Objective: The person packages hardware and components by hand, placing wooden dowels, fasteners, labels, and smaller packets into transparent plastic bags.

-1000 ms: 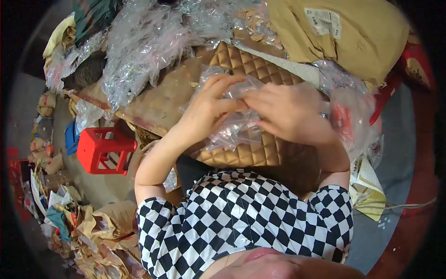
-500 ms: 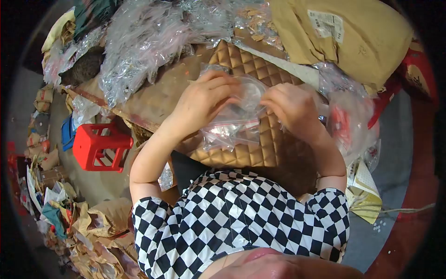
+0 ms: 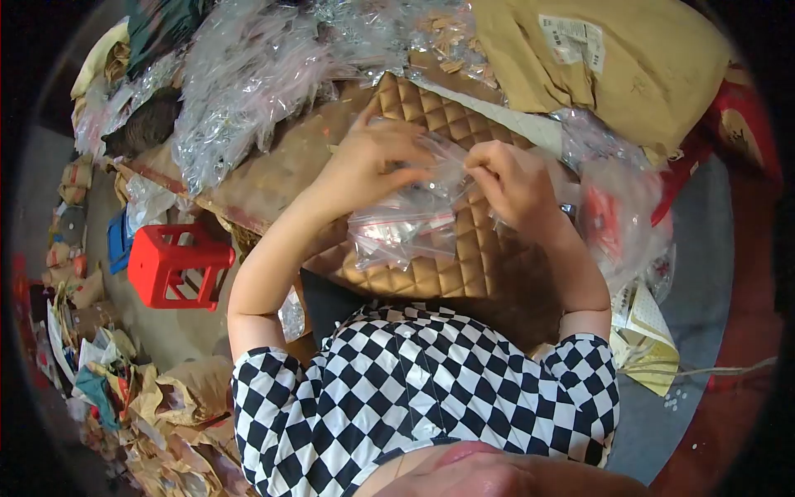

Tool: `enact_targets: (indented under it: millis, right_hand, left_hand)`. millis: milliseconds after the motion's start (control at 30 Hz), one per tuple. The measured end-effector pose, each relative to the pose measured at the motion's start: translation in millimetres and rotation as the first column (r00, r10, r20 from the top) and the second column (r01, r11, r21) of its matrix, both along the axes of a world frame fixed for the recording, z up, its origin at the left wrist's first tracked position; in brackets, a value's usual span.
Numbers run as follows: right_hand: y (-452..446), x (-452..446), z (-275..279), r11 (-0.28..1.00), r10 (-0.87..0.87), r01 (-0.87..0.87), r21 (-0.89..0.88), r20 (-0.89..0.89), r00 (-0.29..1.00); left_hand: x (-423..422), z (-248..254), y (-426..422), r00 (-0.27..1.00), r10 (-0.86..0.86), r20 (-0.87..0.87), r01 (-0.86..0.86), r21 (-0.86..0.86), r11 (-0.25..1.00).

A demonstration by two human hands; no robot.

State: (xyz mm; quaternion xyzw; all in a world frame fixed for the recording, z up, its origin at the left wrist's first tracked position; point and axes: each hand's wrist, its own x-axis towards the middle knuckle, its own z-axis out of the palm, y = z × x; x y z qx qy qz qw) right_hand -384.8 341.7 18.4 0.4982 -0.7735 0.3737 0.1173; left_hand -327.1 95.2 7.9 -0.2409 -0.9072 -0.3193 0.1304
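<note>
A clear plastic bag [image 3: 447,170] is between my hands, above a brown quilted pad [image 3: 489,257]. My right hand [image 3: 517,186] pinches the bag's right edge between thumb and fingertips. At the bag's left side is my left hand [image 3: 373,161], its thumb apart from its stretched fingers; the fingertips are over or against the plastic, and I cannot tell if they touch. Closer to my body, several clear zip bags [image 3: 402,234] with red seal lines lie on the pad. Small shiny contents show in them, too small to name.
A big heap of clear plastic bags [image 3: 248,91] covers the far left of the table. Behind on the right rests a large tan sack [image 3: 613,66]. A bag with red items [image 3: 606,219] is at the right edge. A red stool [image 3: 178,265] stands on the floor at left.
My left hand's thumb and fingers have spread apart, with the hand shifted slightly left. My right hand has moved a little and pinches the bag, which is now drawn out between the hands.
</note>
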Motion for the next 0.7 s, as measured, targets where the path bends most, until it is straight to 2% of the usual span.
enact_targets:
  millis: [33,100,133,200,233,300,533,633,700]
  right_hand:
    - [-0.1,-0.7,-0.3,1.0,-0.005,0.005,0.0,0.002,1.0]
    - [-2.3,-1.4,-0.7,0.998,0.02,-0.023,-0.053,-0.054,0.998]
    - [-3.1,-0.4,0.2,0.998,0.02,-0.023,-0.052,-0.053,0.998]
    - [-3.8,2.6,2.9,0.998,0.015,-0.015,-0.053,0.004,1.0]
    - [-3.8,3.1,3.2,0.999,0.015,-0.014,-0.052,0.004,1.0]
    - [-2.2,2.8,4.7,1.0,0.004,-0.005,-0.008,-0.031,0.999]
    - [2.5,4.2,7.5,0.999,0.009,-0.009,0.045,-0.006,1.0]
    - [5.1,0.7,-1.8,1.0,0.011,-0.011,-0.023,-0.026,1.0]
    - [5.8,-4.1,-5.7,0.999,-0.038,0.04,-0.033,0.062,0.997]
  left_hand:
    - [-0.7,3.2,4.9,1.0,-0.005,0.002,0.005,0.0,1.0]
    - [-2.8,8.7,21.1,0.997,0.079,0.023,-0.082,0.383,0.92]
    - [-5.2,11.4,27.0,0.997,0.079,0.023,-0.082,0.384,0.92]
    - [-9.7,14.7,34.7,0.991,0.047,-0.127,-0.019,0.208,0.978]
    - [-11.3,12.8,32.7,0.991,0.046,-0.128,-0.019,0.209,0.978]
    - [-15.8,7.4,26.1,0.997,-0.006,-0.081,0.001,-0.056,0.998]
    - [-15.3,4.3,25.1,0.996,-0.017,-0.091,0.014,-0.035,0.999]
    - [-23.1,-11.2,3.4,0.993,0.08,-0.091,-0.084,-0.034,0.996]
    - [-31.7,-19.4,-14.5,0.972,0.219,-0.08,-0.215,0.057,0.975]
